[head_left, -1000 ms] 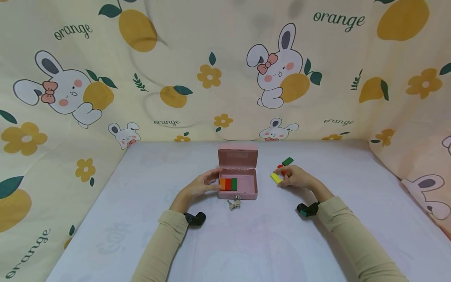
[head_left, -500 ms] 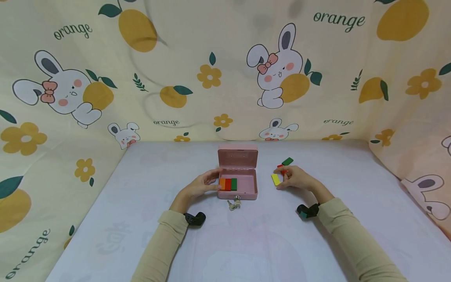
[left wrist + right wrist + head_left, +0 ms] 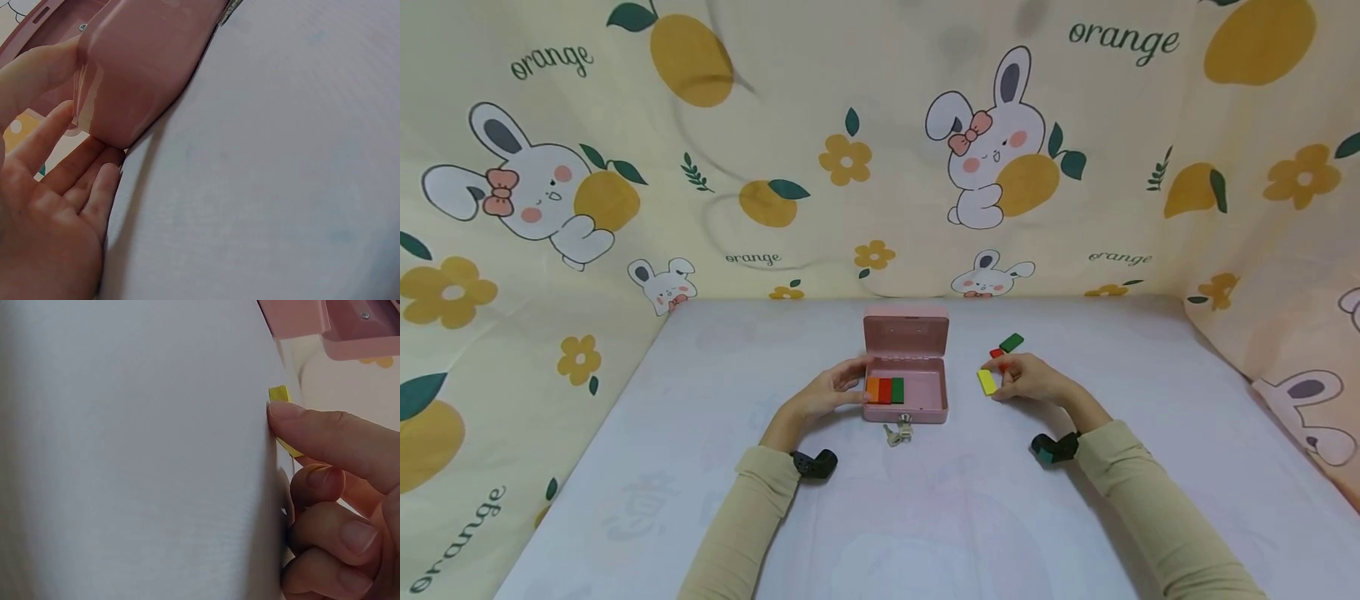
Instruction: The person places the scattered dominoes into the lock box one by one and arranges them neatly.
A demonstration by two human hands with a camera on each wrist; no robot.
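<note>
A pink metal box [image 3: 936, 416] stands with its lid raised; orange [image 3: 872, 390], red [image 3: 886, 390] and green [image 3: 898, 390] blocks lie side by side at its left end. The left hand [image 3: 826, 395] grips the box's left side; in the left wrist view the thumb of this hand [image 3: 50, 181] lies on the rim of the box [image 3: 137, 75]. Right of the box, the right hand [image 3: 1033, 378] pinches a yellow block [image 3: 987, 382] at the table surface. The right wrist view shows the thumb of this hand [image 3: 337, 487] against the yellow block [image 3: 279, 394], other fingers curled.
Behind the right fingers lie a red block [image 3: 996, 353], partly covered, and a green block [image 3: 1012, 342]. A small lock with keys [image 3: 892, 436] hangs at the box front. A patterned cloth [image 3: 805, 100] rises behind the white table [image 3: 925, 525].
The yellow block has turned slightly in the right fingers, from slanted to more upright in the head view. The left hand and the box keep their places.
</note>
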